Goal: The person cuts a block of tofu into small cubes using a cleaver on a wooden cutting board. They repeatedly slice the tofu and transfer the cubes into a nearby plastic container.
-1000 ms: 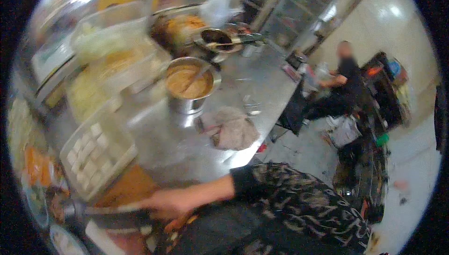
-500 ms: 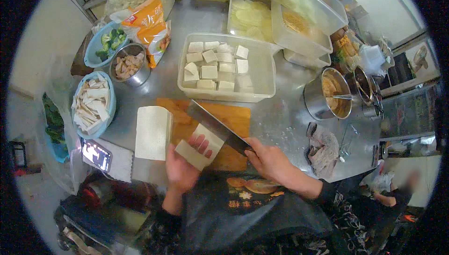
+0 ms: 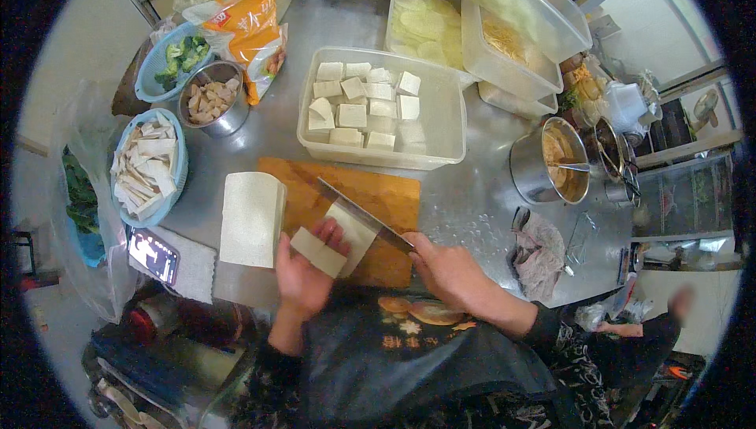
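Note:
My left hand [image 3: 303, 286] is palm up, with a pale block of tofu [image 3: 319, 251] resting across it and the fingers behind. Just right of those fingers is another tofu slab [image 3: 354, 234], over the wooden cutting board [image 3: 402, 193]. My right hand [image 3: 450, 273] grips the handle of a cleaver [image 3: 364, 212]. Its blade slants toward the upper left, close along the slab's far right side; whether they touch I cannot tell. A large uncut tofu block [image 3: 252, 219] stands at the board's left edge. Behind the board, a clear plastic tub [image 3: 442, 126] contains several cut tofu pieces [image 3: 351, 116].
At left are blue baskets of white strips [image 3: 146, 165] and broccoli [image 3: 183, 59], a metal bowl [image 3: 228, 123] of meat pieces and a phone [image 3: 154, 256] on a cloth. A metal pot [image 3: 535, 165] and crumpled cloth [image 3: 539, 249] lie right. Another person [image 3: 642, 346] is at far right.
The cleaver blade has turned to show more edge-on. The tofu in my left hand has tipped and now lies apart from the slab beside my fingers. The whole view has shifted slightly.

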`<move>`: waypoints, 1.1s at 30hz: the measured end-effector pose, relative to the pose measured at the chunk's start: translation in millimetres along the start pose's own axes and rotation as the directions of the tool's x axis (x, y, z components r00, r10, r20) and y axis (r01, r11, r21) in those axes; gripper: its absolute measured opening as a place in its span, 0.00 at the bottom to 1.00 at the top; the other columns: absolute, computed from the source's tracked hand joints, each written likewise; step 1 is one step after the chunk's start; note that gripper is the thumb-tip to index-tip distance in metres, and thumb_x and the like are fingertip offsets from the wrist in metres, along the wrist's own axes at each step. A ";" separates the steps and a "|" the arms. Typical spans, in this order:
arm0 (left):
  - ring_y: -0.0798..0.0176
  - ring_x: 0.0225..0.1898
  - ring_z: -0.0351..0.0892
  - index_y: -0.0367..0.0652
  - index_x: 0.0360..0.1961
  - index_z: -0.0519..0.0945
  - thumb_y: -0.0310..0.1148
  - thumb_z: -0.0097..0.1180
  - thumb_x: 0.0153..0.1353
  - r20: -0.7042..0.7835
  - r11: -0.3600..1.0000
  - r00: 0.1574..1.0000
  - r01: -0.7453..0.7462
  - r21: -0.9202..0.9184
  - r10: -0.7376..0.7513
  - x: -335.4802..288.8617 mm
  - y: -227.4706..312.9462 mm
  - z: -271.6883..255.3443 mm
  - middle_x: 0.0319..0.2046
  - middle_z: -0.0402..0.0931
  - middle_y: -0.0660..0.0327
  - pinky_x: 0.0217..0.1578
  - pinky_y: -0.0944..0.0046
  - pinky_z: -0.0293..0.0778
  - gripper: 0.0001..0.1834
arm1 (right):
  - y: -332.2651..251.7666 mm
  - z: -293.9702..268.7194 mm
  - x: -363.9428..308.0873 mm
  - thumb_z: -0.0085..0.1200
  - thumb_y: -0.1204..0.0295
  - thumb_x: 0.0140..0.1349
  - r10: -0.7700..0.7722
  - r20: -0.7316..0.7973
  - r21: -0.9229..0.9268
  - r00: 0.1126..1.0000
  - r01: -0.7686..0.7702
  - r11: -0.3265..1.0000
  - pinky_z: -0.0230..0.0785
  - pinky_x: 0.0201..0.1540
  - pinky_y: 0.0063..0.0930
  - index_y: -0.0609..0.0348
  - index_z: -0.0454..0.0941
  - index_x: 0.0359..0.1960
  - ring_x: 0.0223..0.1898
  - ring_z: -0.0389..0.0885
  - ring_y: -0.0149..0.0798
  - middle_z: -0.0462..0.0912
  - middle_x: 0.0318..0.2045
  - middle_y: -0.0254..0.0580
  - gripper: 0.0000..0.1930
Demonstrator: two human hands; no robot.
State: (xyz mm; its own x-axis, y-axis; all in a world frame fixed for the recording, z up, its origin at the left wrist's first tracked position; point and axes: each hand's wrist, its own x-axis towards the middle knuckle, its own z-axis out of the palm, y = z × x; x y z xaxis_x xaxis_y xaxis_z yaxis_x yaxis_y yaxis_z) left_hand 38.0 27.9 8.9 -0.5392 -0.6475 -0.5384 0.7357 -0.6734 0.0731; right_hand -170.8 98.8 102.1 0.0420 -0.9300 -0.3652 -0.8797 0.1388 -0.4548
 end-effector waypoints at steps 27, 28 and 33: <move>0.56 0.45 0.70 0.44 0.49 0.67 0.48 0.35 0.62 0.335 0.947 0.930 -0.236 0.217 0.155 20.3 -11.3 30.5 0.41 0.71 0.59 0.48 0.51 0.66 0.22 | -6.5 -12.3 -7.6 0.49 0.72 0.58 -0.068 0.095 0.649 0.993 -0.010 0.761 0.60 0.19 0.22 0.58 0.65 0.47 0.17 0.65 0.24 0.73 0.23 0.34 0.15; 0.56 0.45 0.70 0.44 0.49 0.67 0.47 0.35 0.62 0.321 0.953 0.935 -0.224 0.204 0.151 22.9 -10.3 28.5 0.41 0.71 0.59 0.48 0.51 0.66 0.22 | -7.3 -13.2 -6.4 0.49 0.72 0.59 -0.048 0.131 0.695 0.990 -0.057 0.716 0.58 0.18 0.20 0.58 0.66 0.47 0.17 0.64 0.22 0.73 0.23 0.32 0.14; 0.55 0.44 0.70 0.42 0.45 0.68 0.48 0.35 0.61 0.231 0.933 0.951 -0.262 0.246 0.206 7.3 -12.4 49.2 0.41 0.71 0.58 0.47 0.51 0.66 0.21 | -3.6 -7.2 -6.5 0.49 0.72 0.59 -0.080 0.067 0.645 0.995 0.018 0.764 0.58 0.18 0.19 0.59 0.65 0.46 0.18 0.64 0.22 0.72 0.23 0.30 0.14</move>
State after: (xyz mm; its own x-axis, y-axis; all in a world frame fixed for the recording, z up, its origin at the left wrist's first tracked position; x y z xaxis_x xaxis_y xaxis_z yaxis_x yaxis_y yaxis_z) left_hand 4.8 13.9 45.4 -0.4556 -0.8370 -0.3031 0.7269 -0.5464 0.4161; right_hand -171.3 101.9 111.9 0.1439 -0.9132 -0.3812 -0.3662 0.3088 -0.8778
